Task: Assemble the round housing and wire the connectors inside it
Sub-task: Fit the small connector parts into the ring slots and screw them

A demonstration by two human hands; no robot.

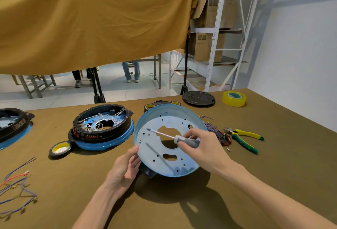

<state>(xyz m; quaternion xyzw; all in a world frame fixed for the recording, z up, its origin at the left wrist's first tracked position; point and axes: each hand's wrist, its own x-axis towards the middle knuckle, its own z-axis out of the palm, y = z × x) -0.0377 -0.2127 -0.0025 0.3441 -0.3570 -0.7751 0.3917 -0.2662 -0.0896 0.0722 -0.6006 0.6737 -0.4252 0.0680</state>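
- Round blue metal housing pan (165, 157), perforated, is tilted up off the olive-covered bench (273, 174), open side facing me.
- My left hand (124, 171) has its grip clamped on the near-left rim.
- My right hand (202, 145) is closed around the grey-handled screwdriver (175, 136); its tip hovers near the left-side holes.
- Step, as I judge it: fastening the housing; no wiring is in this pan yet.
- Next: seat the tip squarely in a screw while keeping the pan steady.
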